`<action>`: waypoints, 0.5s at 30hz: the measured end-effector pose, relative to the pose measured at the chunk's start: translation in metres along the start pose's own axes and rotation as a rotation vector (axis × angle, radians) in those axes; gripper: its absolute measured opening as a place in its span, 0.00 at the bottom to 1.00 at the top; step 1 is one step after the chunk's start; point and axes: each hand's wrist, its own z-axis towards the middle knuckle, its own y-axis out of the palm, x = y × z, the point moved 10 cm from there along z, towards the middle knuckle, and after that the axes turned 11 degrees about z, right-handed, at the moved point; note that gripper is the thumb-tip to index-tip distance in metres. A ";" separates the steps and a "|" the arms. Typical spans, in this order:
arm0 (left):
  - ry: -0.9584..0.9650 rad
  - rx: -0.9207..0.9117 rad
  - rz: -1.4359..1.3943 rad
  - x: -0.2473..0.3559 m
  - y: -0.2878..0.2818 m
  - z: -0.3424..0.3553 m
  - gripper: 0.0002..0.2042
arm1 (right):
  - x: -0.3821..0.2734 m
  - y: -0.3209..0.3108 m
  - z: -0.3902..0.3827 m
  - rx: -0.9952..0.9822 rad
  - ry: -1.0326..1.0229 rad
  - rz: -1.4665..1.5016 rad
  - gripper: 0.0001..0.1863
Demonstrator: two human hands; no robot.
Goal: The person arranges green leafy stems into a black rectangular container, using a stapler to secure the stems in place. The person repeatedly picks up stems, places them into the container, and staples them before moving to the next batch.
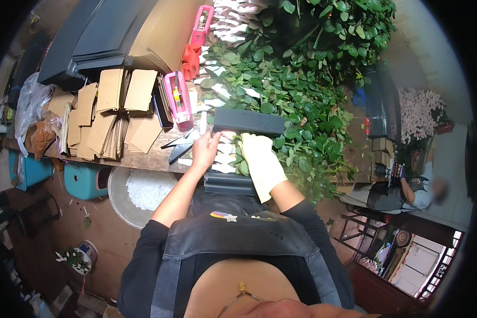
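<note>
My bare left hand [205,151] has its fingers drawn together at the white-sleeved flower buds [225,150], by the left end of a dark corrugated sheet [249,122]. My right hand [261,161], in a pale yellow glove, is curled at the leafy stems just right of those buds; what its fingers hold is hidden. The buds and stems lie between the corrugated sheet and another dark ridged piece [229,183] nearer me. Left of my left hand lie black-handled scissors [181,148]. A pink tape dispenser [178,100] stands beyond them.
Leafy flower stems [302,95] are heaped across the table's right and far side. Stacked brown cardboard pieces [108,114] sit at left, near a second pink dispenser [202,25]. Below the edge are a basin [123,204] with white scraps and a teal stool [82,180]. Another person [416,193] works at right.
</note>
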 end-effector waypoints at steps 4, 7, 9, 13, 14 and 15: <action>-0.040 0.121 -0.198 -0.027 0.000 -0.015 0.14 | -0.005 0.001 0.000 0.008 0.004 -0.033 0.12; -0.126 0.154 -0.404 -0.033 -0.004 -0.022 0.13 | -0.009 0.001 -0.001 0.013 0.008 -0.083 0.16; -0.049 0.288 -0.369 -0.030 -0.016 -0.023 0.13 | -0.010 0.002 -0.001 0.035 -0.007 -0.098 0.15; -0.287 0.333 -0.696 -0.034 -0.048 -0.025 0.10 | 0.001 0.003 -0.001 -0.051 0.081 0.016 0.17; -0.220 0.302 -0.637 -0.037 -0.071 -0.018 0.10 | -0.001 -0.002 -0.002 -0.073 0.046 0.144 0.18; -0.063 0.227 -0.503 -0.044 -0.080 -0.010 0.10 | 0.000 -0.014 -0.005 -0.095 0.005 0.266 0.18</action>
